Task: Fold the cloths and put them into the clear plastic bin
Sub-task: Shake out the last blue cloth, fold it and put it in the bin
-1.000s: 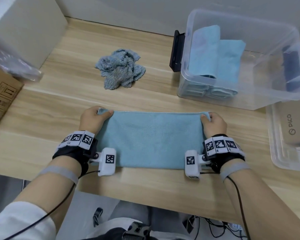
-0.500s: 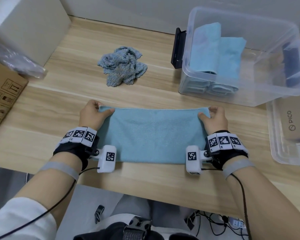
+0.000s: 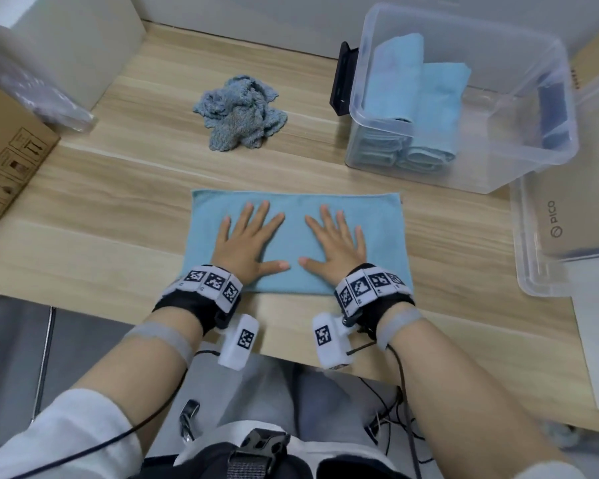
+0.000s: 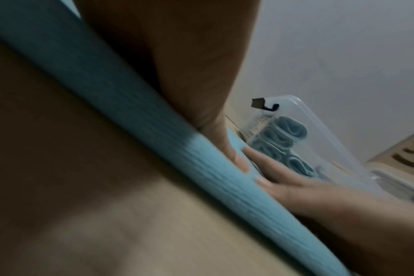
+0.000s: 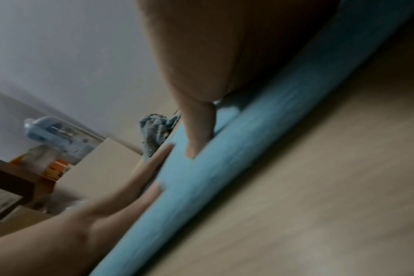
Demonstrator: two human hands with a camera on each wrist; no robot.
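Observation:
A light blue cloth (image 3: 294,210) lies folded into a flat rectangle near the front edge of the wooden table (image 3: 118,188). Both my hands press flat on it with fingers spread: the left hand (image 3: 248,236) on its left half, the right hand (image 3: 336,238) on its right half, thumbs nearly meeting. In the wrist views the blue cloth (image 4: 135,112) (image 5: 225,168) runs as a blurred band under my palms. A crumpled grey-blue cloth (image 3: 241,112) sits farther back. The clear plastic bin (image 3: 519,108) at the back right holds several folded blue cloths (image 3: 419,98).
A cardboard box (image 3: 7,167) and a white box (image 3: 66,39) stand at the left. A black bracket (image 3: 341,83) hangs on the bin's left side. A second clear tray with a PICO box (image 3: 561,229) lies at the right edge. Bare wood separates the cloths.
My hands let go of the cloth's far corners and moved inward. They now lie flat and spread on the middle of the folded cloth.

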